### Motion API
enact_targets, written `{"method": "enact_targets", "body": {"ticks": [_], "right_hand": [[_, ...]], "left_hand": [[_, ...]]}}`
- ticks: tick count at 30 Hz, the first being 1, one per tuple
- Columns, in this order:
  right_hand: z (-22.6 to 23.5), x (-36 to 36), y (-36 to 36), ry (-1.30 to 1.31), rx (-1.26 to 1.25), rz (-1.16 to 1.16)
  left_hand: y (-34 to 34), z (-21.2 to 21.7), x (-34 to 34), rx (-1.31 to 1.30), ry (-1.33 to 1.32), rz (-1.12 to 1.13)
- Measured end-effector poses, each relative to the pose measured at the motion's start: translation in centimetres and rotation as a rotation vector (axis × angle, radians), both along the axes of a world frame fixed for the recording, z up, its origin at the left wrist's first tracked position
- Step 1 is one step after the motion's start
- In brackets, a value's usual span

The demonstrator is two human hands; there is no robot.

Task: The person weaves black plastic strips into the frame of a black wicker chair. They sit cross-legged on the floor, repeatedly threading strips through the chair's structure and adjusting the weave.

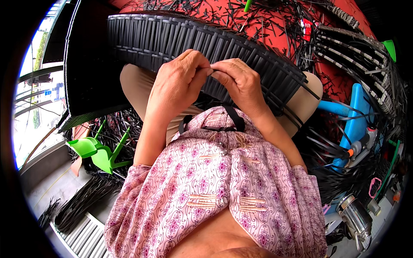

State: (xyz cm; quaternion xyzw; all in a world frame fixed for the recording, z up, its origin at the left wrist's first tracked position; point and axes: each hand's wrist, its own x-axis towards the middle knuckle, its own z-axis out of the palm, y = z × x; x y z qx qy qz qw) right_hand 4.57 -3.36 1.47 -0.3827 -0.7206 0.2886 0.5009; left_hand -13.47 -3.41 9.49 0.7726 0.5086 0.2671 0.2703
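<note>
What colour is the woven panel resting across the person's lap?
Black, seen in the head view: the woven panel.

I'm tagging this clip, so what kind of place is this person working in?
Probably a small wicker-weaving workshop: a black woven panel lies across the person's lap, cut black strips litter the red floor, and bundled strips lie nearby.

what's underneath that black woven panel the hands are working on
The black woven panel rests across the person's knees in beige trousers. Red floor strewn with black strip offcuts shows beyond it. Both hands cover its near edge.
</note>
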Motion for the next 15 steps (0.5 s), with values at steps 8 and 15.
{"method": "enact_targets", "body": {"ticks": [8, 15], "right_hand": [[-1.0, 0.6, -0.6, 0.414, -0.483, -0.125], [-0.9, 0.1, 0.1, 0.314, -0.461, -0.173]], "left_hand": [[4.1, -8.1, 1.6, -0.040, -0.038, 0.286], [3.6, -8.4, 3.0, 0.129, 0.286, 0.344]]}}
